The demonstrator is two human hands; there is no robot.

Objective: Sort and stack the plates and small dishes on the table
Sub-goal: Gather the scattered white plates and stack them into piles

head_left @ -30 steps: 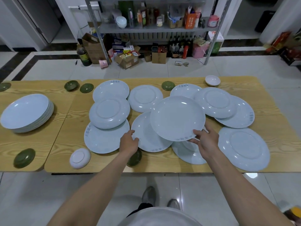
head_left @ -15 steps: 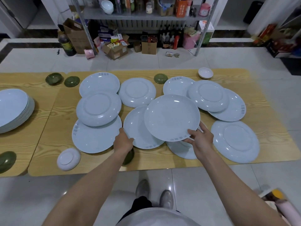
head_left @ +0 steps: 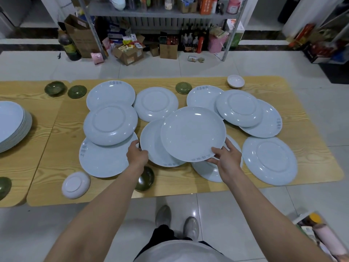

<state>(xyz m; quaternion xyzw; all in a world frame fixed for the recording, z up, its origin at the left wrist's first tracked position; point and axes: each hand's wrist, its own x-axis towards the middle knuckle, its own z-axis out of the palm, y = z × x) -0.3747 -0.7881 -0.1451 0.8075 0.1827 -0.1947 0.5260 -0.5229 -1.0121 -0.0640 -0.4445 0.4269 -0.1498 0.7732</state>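
My right hand [head_left: 225,157] grips the near rim of a pale blue plate [head_left: 192,132], lifted and tilted above the others. Under it lies a second upright plate [head_left: 153,144], and my left hand [head_left: 137,156] grips that plate's left rim. Several more pale blue plates, some face down, are spread across the wooden table [head_left: 170,184]. A finished stack of plates [head_left: 11,123] stands at the far left. Small green dishes [head_left: 54,87] [head_left: 183,87] and white dishes [head_left: 75,185] [head_left: 235,81] lie scattered about; one green dish [head_left: 146,179] sits under my left wrist.
A face-down plate [head_left: 270,160] lies at the right near the table's edge. Behind the table a metal shelf [head_left: 160,12] holds bottles and jars, with cardboard boxes [head_left: 128,53] on the tiled floor. My shoes [head_left: 177,220] stand close to the table's front edge.
The view has shifted right and down, pushing the stack to the left border. My left hand has slid up onto the lower plate's rim. The right hand keeps its plate raised.
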